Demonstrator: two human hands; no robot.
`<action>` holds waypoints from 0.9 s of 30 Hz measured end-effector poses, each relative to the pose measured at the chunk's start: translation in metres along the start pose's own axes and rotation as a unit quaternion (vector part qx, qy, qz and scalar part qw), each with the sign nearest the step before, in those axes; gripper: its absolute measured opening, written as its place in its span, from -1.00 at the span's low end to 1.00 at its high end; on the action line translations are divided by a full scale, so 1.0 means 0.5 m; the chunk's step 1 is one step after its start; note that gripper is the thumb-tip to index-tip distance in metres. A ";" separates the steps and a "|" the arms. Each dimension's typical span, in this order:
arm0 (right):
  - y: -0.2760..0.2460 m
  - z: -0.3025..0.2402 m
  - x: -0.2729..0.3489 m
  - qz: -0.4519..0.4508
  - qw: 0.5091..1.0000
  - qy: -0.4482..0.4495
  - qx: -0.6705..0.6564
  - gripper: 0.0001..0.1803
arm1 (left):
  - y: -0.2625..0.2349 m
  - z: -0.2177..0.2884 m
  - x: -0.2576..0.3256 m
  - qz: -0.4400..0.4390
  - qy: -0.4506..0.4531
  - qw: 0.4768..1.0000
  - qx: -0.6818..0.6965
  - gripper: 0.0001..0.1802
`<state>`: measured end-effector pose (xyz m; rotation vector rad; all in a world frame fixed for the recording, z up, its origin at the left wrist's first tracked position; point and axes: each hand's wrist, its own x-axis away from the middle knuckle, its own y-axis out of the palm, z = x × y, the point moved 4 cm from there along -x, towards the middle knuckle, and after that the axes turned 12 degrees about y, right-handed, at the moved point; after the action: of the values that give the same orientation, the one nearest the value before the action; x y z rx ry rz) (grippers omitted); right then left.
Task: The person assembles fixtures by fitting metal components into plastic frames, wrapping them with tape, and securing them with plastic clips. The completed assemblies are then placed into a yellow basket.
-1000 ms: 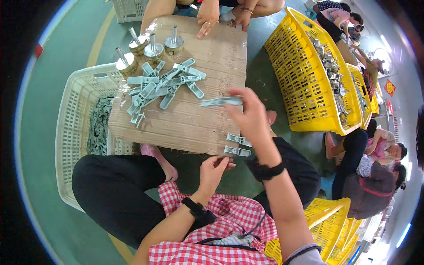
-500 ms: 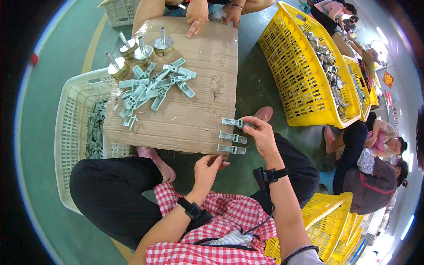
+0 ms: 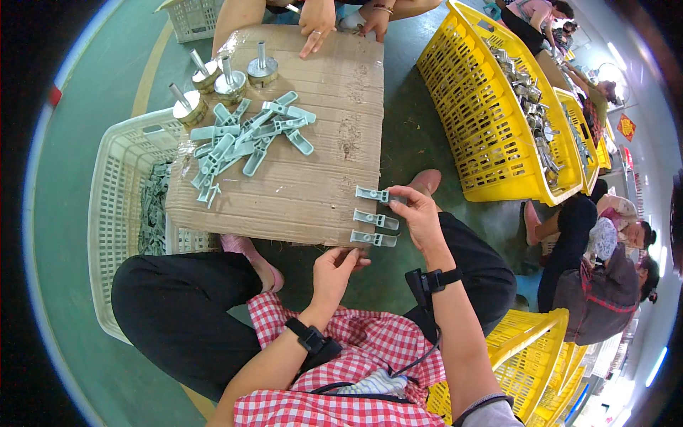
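Observation:
My right hand [image 3: 418, 215] pinches the outer end of a pale green plastic lever piece [image 3: 368, 193] at the right edge of the cardboard box [image 3: 299, 206]. Two like pieces, a middle one [image 3: 376, 219] and a nearer one [image 3: 373, 239], lie in a row below it, their ends jutting past the edge. Just off the box's near right corner, my left hand [image 3: 334, 276] is closed, thumb against fingers; whatever is in it is hidden. A loose pile of the same green pieces [image 3: 249, 135] covers the box's left middle.
Several round metal parts with upright stems [image 3: 230, 87] stand at the far left of the box. Another person's hand [image 3: 316, 25] rests at its far edge. A white basket [image 3: 114, 213] of green pieces stands left, a yellow crate [image 3: 484, 135] of metal parts right.
My hands and the green pieces stay almost in place. In the right background, a seated person has shifted their arms slightly.

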<state>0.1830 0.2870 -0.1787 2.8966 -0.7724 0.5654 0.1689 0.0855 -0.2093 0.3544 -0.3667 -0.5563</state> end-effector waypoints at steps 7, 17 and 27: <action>-0.004 0.003 -0.001 0.009 1.000 0.007 0.028 -0.74 | 0.004 0.005 -0.001 0.010 0.003 1.000 0.002 -0.77; 0.014 -0.116 -0.001 0.155 0.909 -0.217 0.321 -0.75 | 0.003 0.001 -0.001 0.001 -0.002 1.000 0.020 -0.76; 0.322 -0.173 -0.151 0.172 0.839 -0.252 0.450 -0.79 | 0.009 0.008 0.004 0.033 -0.017 0.999 -0.016 -0.78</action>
<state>0.0139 0.1978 -0.1282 3.8905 -1.4407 0.1784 0.1708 0.0871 -0.2033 0.3003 -0.4003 -0.5027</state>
